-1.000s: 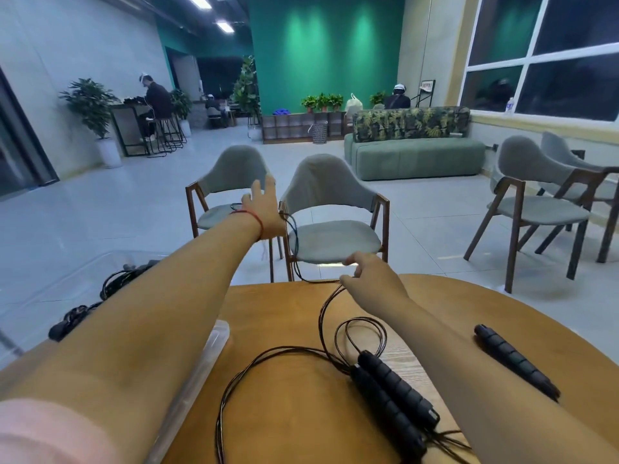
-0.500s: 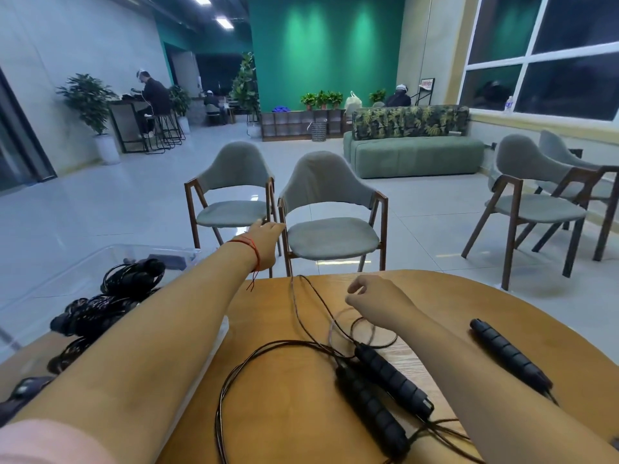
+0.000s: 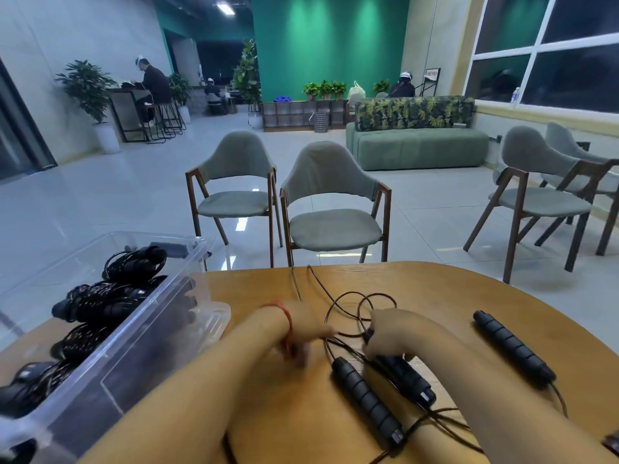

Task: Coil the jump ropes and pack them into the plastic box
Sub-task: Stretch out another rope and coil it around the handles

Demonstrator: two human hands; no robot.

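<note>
head view, left to right. plastic box (image 3: 187, 289) sits at the left edge of the table (image 3: 435, 289), open on top. several coiled ropes (image 3: 110, 303) are already inside, with room above them, i judge. left hand (image 3: 301, 333) is low over the tabletop just right of the box and motion-blurred. it reaches toward the cord (image 3: 366, 298), but can't tell if it pinches it or hangs loose. that cord lies mid-table in a couple of slack loops ahead of both hands, with two strands running off over the far edge. right hand (image 3: 388, 336) is curled down where the cord meets the inner handle (image 3: 410, 381) and looks to be holding the cord there. second handle (image 3: 365, 400) lies free just left of it, between the forearms. both handles' long axes run from the hands back toward the wearer, slanting right. key relation: the loops lie between the two hands and the left hand is nearer the box, so a finished coil likely goes leftward. another handle (image 3: 512, 349) lies well apart at right on the same slant, its cord trailing toward the near edge. there's open tabletop around it; the far edge is close beyond the loops.
</note>
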